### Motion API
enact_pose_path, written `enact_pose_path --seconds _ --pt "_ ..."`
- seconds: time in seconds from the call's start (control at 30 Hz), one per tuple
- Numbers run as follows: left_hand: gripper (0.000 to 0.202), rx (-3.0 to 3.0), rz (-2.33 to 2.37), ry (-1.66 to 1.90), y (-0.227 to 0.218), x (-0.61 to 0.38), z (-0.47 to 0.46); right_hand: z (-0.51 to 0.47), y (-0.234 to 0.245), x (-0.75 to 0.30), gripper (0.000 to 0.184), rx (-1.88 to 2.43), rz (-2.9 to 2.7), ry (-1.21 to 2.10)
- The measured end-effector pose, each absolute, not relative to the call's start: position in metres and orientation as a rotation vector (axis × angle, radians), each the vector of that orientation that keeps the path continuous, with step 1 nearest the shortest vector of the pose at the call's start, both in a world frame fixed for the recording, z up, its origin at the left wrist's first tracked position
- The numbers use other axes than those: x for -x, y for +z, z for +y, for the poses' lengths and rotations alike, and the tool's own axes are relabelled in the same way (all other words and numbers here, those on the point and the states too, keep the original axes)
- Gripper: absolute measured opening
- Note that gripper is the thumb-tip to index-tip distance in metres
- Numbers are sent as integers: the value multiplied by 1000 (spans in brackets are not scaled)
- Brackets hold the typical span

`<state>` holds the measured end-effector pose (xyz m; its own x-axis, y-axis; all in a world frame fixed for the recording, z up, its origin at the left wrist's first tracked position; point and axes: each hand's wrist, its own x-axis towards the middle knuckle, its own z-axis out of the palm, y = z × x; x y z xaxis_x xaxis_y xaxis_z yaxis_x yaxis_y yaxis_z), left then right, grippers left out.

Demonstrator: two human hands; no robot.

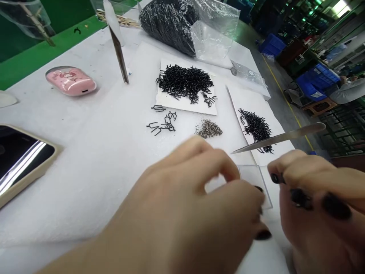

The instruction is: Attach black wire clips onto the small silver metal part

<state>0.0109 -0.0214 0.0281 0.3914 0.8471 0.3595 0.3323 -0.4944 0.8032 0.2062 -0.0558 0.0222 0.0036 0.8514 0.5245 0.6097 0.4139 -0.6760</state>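
My left hand [182, 205] reaches across the middle of the view, thumb and fingers pinched together at the right; what they hold, if anything, is hidden. Just under those fingertips lies a small clear plastic plate [253, 177]. My right hand [322, 190] is at the right edge, slightly blurred, its dark-nailed fingers curled closed; I cannot make out what is in them. A slim pointed metal tool [279, 140], like tweezers, slants above the right hand, its tip toward the left; whether that hand touches it cannot be told. Beyond the left knuckles lies a heap of tiny brownish grains [209, 128].
Several forked black pieces [164, 123] lie loose near a pile of them [185, 82] on white card. Another black pile [258, 129] is at right. Behind stands a filled plastic bag [171, 24]. A second blade-like tool [118, 49], pink case [71, 80] and phone [19, 160] are left.
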Motion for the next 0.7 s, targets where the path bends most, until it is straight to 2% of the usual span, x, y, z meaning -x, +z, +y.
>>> enact_pose_path --seconds 0.1,0.2,0.37,0.5,0.7 --pt "18 -2268 921 1015 16 -8 -11 -51 23 -191 15 1301 -1580 544" --pt "18 -2219 915 873 6 -5 -6 -50 26 -189 13 1347 -1600 692" --pt "24 -2056 937 827 10 -4 -10 -52 31 -190 20 1422 -1629 726" --pt "21 -1995 924 772 18 -3 -9 -51 34 -188 21 1396 -1643 750" --pt "23 -1976 891 740 19 1 -5 -51 34 -186 21 1380 -1768 573"
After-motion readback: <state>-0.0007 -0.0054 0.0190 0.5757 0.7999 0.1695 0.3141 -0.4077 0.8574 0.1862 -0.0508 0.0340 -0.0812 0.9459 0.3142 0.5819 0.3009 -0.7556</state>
